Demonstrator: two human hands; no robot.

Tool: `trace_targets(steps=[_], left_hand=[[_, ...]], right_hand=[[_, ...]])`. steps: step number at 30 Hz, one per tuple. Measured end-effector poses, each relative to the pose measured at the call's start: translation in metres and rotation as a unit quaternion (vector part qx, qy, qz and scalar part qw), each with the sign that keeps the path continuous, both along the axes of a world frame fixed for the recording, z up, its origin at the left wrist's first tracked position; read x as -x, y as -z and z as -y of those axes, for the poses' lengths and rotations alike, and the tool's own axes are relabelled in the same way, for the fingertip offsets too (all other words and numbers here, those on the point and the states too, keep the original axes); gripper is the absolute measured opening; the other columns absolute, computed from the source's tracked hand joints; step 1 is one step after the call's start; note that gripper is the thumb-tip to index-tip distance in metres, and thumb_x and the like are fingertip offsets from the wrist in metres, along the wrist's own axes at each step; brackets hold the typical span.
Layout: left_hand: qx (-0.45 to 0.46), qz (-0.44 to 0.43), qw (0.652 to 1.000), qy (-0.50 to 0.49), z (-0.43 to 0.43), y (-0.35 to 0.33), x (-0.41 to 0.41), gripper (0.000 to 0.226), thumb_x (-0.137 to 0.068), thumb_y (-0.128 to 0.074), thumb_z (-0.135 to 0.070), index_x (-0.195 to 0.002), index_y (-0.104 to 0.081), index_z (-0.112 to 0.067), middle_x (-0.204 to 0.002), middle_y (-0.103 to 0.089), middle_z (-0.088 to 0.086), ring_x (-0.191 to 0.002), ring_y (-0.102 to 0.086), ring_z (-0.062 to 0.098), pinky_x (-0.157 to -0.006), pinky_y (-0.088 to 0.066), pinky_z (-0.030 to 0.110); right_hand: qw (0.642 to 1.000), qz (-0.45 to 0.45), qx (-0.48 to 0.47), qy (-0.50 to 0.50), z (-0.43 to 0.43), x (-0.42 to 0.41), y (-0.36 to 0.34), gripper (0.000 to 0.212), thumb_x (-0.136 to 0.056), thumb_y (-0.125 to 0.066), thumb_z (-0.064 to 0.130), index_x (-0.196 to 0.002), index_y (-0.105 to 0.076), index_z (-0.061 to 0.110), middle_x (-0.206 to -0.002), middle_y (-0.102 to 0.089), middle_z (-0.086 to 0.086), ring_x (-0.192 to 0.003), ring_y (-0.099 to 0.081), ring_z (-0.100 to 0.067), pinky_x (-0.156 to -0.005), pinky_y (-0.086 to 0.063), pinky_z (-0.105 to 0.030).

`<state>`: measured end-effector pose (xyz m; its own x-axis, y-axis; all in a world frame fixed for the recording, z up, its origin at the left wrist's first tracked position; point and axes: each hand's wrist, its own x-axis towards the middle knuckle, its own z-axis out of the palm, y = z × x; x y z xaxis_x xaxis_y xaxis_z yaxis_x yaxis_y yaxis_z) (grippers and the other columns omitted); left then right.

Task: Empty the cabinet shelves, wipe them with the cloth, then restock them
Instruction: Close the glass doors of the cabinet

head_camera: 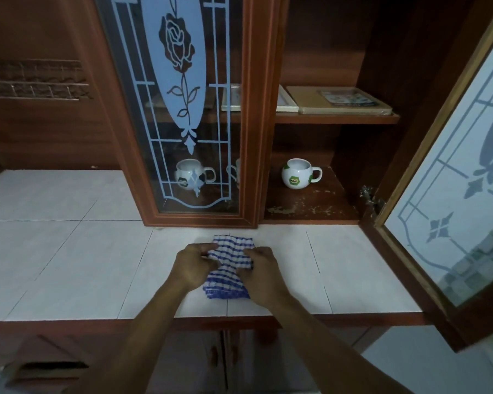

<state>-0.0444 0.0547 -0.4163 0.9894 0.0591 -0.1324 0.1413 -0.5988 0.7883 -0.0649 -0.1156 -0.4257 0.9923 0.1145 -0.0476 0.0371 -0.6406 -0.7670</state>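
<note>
A blue-and-white checked cloth [230, 251] lies bunched on the white tiled counter [83, 251] just in front of the cabinet. My left hand [193, 263] grips its left side and my right hand [261, 264] grips its right side. On the lower shelf [310, 206] stands a white mug with green patches [299, 174]. A second, similar mug [190, 175] shows behind the shut glass door, with part of a third beside it. The upper shelf [336, 119] holds flat books or boxes [339, 100].
The right cabinet door [450, 194] stands swung open over the counter's right end. The left glass door with a rose pattern [182, 109] is shut. A wire rack [34, 79] hangs at the far left. Lower cupboard doors show below the counter edge.
</note>
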Motion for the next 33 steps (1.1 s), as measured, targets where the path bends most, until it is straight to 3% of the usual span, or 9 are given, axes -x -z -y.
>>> trace_targets(steps=[9, 12, 16, 19, 23, 25, 27, 30, 33], left_hand=[[-0.170, 0.138, 0.975, 0.043, 0.001, 0.021, 0.020, 0.036, -0.089, -0.068, -0.016, -0.124, -0.065, -0.008, -0.127, -0.061, 0.011, -0.111, -0.058, 0.026, -0.098, -0.044, 0.028], [-0.166, 0.151, 0.974, 0.043, 0.002, 0.020, 0.023, 0.035, -0.090, -0.067, -0.016, -0.124, -0.065, -0.007, -0.126, -0.061, 0.011, -0.111, -0.058, 0.026, -0.098, -0.045, 0.029], [-0.139, 0.173, 0.974, 0.039, 0.009, 0.002, 0.021, 0.036, -0.090, -0.065, -0.013, -0.126, -0.063, -0.009, -0.127, -0.060, 0.010, -0.112, -0.057, 0.024, -0.098, -0.042, 0.026], [-0.125, 0.225, 0.965, 0.042, 0.017, -0.022, 0.017, 0.037, -0.087, -0.068, -0.011, -0.124, -0.065, -0.013, -0.126, -0.062, 0.007, -0.114, -0.057, 0.023, -0.100, -0.044, 0.030], [-0.090, 0.355, 0.928, 0.068, 0.034, -0.078, 0.006, 0.032, -0.083, -0.069, -0.002, -0.114, -0.069, -0.010, -0.112, -0.066, 0.006, -0.102, -0.062, 0.020, -0.090, -0.050, 0.031], [-0.088, 0.415, 0.904, 0.053, 0.046, -0.119, 0.003, 0.029, -0.085, -0.068, -0.007, -0.114, -0.068, -0.012, -0.113, -0.065, 0.005, -0.105, -0.060, 0.017, -0.092, -0.046, 0.026], [-0.084, 0.472, 0.876, 0.057, 0.062, -0.161, 0.002, 0.029, -0.087, -0.067, -0.013, -0.116, -0.067, -0.015, -0.116, -0.065, 0.002, -0.109, -0.059, 0.014, -0.095, -0.046, 0.028], [-0.069, 0.531, 0.841, 0.083, 0.090, -0.222, 0.007, 0.031, -0.089, -0.064, -0.019, -0.120, -0.063, -0.019, -0.119, -0.062, -0.003, -0.114, -0.055, 0.010, -0.099, -0.044, 0.027], [-0.070, 0.610, 0.782, 0.107, 0.121, -0.275, 0.015, 0.038, -0.085, -0.065, -0.018, -0.123, -0.062, -0.015, -0.120, -0.061, 0.000, -0.114, -0.054, 0.014, -0.098, -0.042, 0.025]], right_hand=[[0.995, 0.059, 0.068, -0.044, 0.005, 0.000, 0.012, 0.048, -0.098, -0.055, 0.021, -0.143, -0.042, 0.010, -0.149, -0.028, -0.006, -0.131, -0.039, -0.016, -0.105, -0.029, -0.013], [0.995, 0.052, 0.071, -0.053, 0.006, -0.002, 0.012, 0.048, -0.098, -0.055, 0.022, -0.143, -0.042, 0.010, -0.151, -0.027, -0.006, -0.132, -0.040, -0.017, -0.110, -0.035, -0.021], [0.998, 0.040, 0.032, -0.041, 0.014, -0.002, 0.001, 0.044, -0.099, -0.053, 0.024, -0.142, -0.045, 0.015, -0.155, -0.022, -0.003, -0.130, -0.044, -0.018, -0.105, -0.044, -0.025], [0.996, 0.077, 0.022, -0.026, 0.024, 0.001, -0.019, 0.044, -0.099, -0.053, 0.034, -0.140, -0.049, 0.018, -0.150, -0.032, 0.003, -0.133, -0.040, -0.015, -0.108, -0.038, -0.025], [0.983, 0.181, -0.020, -0.007, 0.045, 0.008, -0.072, 0.039, -0.096, -0.057, 0.037, -0.132, -0.057, 0.022, -0.137, -0.048, 0.010, -0.124, -0.047, -0.007, -0.106, -0.041, -0.028], [0.968, 0.249, -0.034, 0.008, 0.059, 0.013, -0.110, 0.035, -0.095, -0.060, 0.031, -0.128, -0.059, 0.022, -0.131, -0.052, 0.011, -0.118, -0.051, -0.003, -0.098, -0.043, -0.016], [0.947, 0.317, -0.043, 0.025, 0.071, 0.019, -0.154, 0.033, -0.093, -0.062, 0.023, -0.126, -0.060, 0.023, -0.126, -0.055, 0.013, -0.114, -0.051, 0.001, -0.093, -0.040, -0.007], [0.916, 0.394, -0.063, 0.049, 0.089, 0.033, -0.217, 0.037, -0.091, -0.064, 0.020, -0.126, -0.058, 0.029, -0.125, -0.055, 0.019, -0.117, -0.051, 0.005, -0.093, -0.042, -0.008], [0.869, 0.488, -0.044, 0.074, 0.110, 0.050, -0.270, 0.041, -0.089, -0.067, 0.015, -0.128, -0.057, 0.025, -0.124, -0.056, 0.014, -0.116, -0.052, 0.005, -0.087, -0.041, -0.004]])
